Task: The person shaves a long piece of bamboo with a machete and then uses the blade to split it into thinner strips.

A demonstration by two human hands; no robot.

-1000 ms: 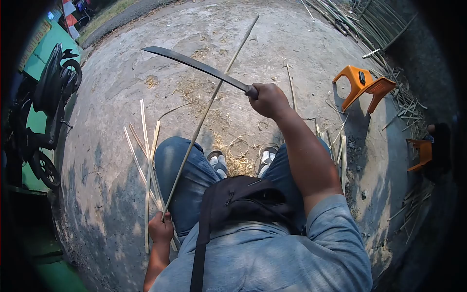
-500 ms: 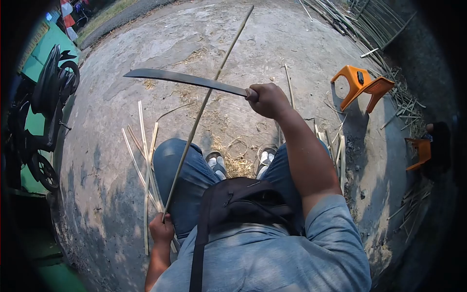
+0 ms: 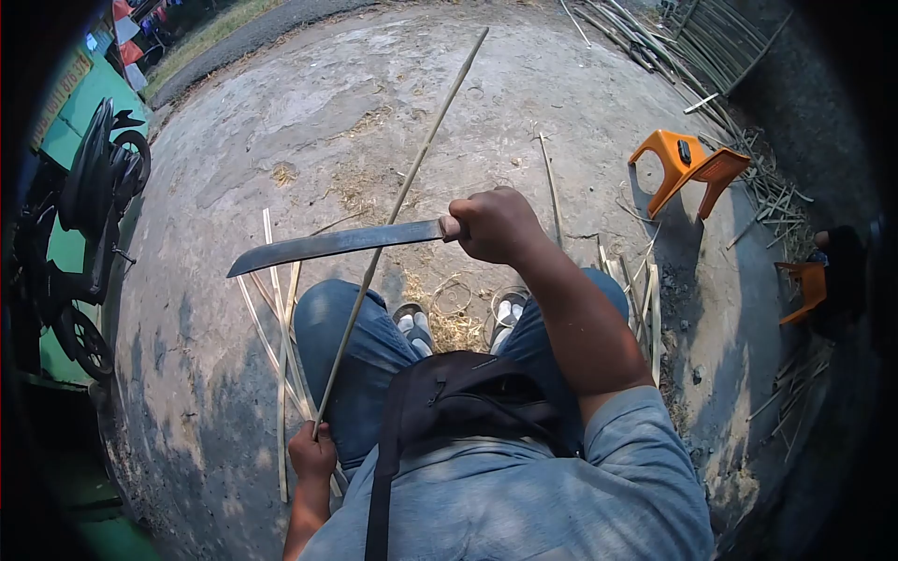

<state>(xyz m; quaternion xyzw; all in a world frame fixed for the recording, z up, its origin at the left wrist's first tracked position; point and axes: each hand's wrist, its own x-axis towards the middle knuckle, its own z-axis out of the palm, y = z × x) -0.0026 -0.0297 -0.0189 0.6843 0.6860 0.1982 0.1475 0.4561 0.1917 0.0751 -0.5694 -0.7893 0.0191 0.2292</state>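
A long thin bamboo pole (image 3: 410, 178) slants up and away from my left hand (image 3: 312, 450), whose fingers are wrapped round its near end beside my left knee. My right hand (image 3: 499, 225) grips the handle of a machete (image 3: 341, 243) in front of me. The long blade points left and crosses the pole around its middle; whether the two touch I cannot tell. Pale split strips (image 3: 282, 374) lie beside my left leg, and more strips (image 3: 654, 318) lie by my right knee.
An orange plastic chair (image 3: 666, 161) with a small dark object on it stands at the right. Bamboo poles (image 3: 627, 37) and scraps (image 3: 772, 192) lie beyond. A motorcycle (image 3: 94, 201) is at the left. Part of a person (image 3: 842, 280) shows by another orange chair (image 3: 806, 288).
My right hand has brought the machete lower, nearer to my knees, and its tip now dips down to the left. The pole's far end has dropped slightly in view.
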